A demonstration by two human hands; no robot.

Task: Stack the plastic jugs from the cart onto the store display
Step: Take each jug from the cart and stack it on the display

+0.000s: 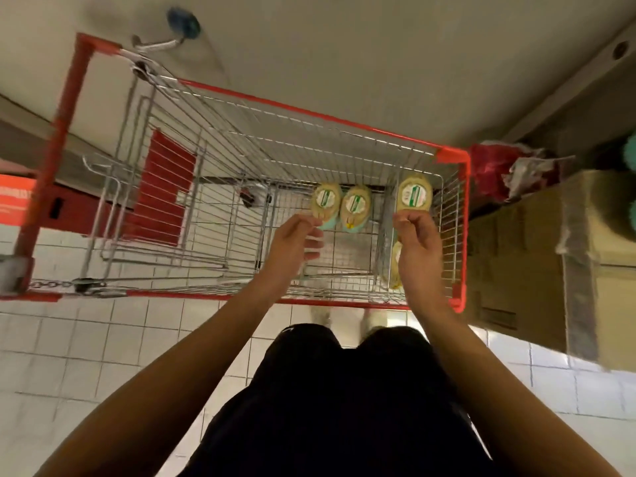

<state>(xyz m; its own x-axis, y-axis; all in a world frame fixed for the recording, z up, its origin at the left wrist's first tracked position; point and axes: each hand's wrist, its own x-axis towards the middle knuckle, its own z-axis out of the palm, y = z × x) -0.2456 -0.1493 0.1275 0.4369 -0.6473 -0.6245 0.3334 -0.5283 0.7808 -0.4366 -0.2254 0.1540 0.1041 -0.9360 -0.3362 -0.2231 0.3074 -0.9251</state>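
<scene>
A red-rimmed wire cart [309, 113] stands in front of me, seen from above. Two yellowish jugs with green-and-white labels and teal caps lie side by side on its floor: one [326, 198] on the left, one [356, 204] next to it. A third jug [414, 192] is at the cart's right end, with my right hand [418, 242] closed on its near end. Part of another jug [395, 266] shows below my right wrist. My left hand [292, 241] reaches down to the left jug's cap, fingers pinched at it; whether it grips is unclear.
Taped cardboard boxes [537, 256] stand right of the cart, with crumpled red and grey wrapping [506, 170] on top. The red child-seat flap [161, 187] is at the cart's left end. White tiled floor [86, 339] lies under me. A pale wall [344, 46] is beyond the cart.
</scene>
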